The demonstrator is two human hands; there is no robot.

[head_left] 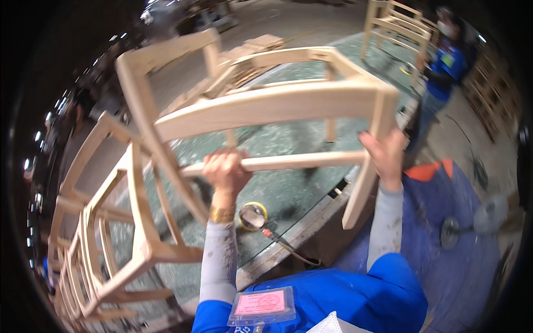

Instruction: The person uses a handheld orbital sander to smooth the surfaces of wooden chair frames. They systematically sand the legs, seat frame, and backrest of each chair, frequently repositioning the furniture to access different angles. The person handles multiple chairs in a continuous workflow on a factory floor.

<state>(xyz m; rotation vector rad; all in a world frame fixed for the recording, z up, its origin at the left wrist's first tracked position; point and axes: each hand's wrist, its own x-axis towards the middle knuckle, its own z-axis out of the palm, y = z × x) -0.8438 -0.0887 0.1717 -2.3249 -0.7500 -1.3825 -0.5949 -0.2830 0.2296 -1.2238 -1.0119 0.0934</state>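
Above the table (pixel 297 194), left hand (pixel 225 174) wraps chair rung (pixel 311 161).

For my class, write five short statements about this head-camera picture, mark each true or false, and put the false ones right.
1. The left hand grips a crossbar of a wooden chair frame. True.
2. The right hand holds the round yellow-rimmed tool. False: it holds a leg of the chair frame; the tool lies on the green tabletop.
3. More wooden frames stand at the left of the picture. True.
4. The co-worker at the upper right wears a red top. False: the top is blue.
5. The wearer's badge holds a green card. False: the card is pink.
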